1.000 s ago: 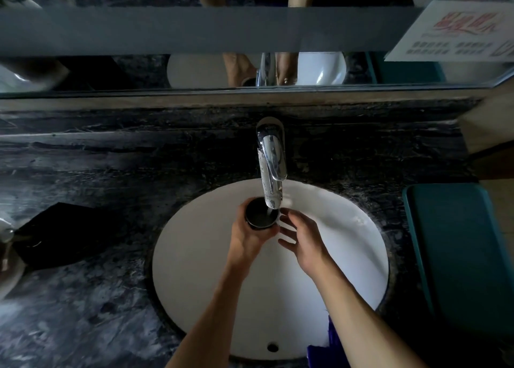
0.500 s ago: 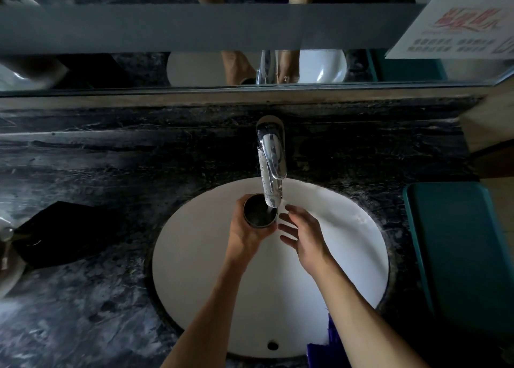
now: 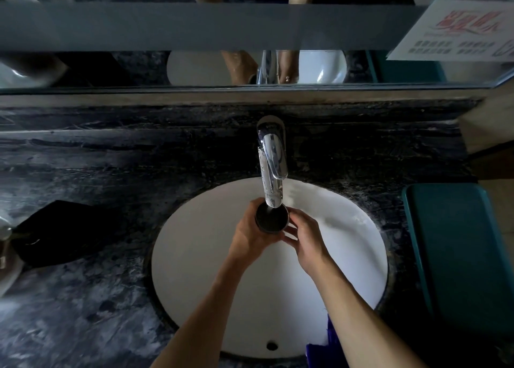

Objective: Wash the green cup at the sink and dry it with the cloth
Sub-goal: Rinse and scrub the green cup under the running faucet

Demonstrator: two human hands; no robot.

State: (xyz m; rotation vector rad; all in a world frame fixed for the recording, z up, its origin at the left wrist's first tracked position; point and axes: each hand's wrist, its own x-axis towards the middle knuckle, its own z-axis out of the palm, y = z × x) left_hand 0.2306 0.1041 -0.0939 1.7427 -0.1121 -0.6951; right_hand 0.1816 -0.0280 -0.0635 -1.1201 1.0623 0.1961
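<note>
The cup (image 3: 271, 220) looks dark in this dim light and is held upright, mouth up, right under the chrome faucet (image 3: 272, 167) spout over the white sink (image 3: 194, 270). My left hand (image 3: 247, 237) is wrapped around the cup's left side. My right hand (image 3: 306, 237) touches the cup's right side with its fingertips, fingers curved. A blue cloth (image 3: 322, 345) hangs at the sink's near right edge, partly hidden by my right forearm.
The counter (image 3: 83, 312) is dark marble. A black object (image 3: 58, 234) lies on it at the left. A teal tray (image 3: 459, 250) sits to the right of the sink. A mirror (image 3: 139, 67) runs along the back wall, with a paper notice (image 3: 459, 33) at the upper right.
My right hand has moved left from beside the cup until its fingers touch the cup's side. The cup has shifted slightly, staying under the spout.
</note>
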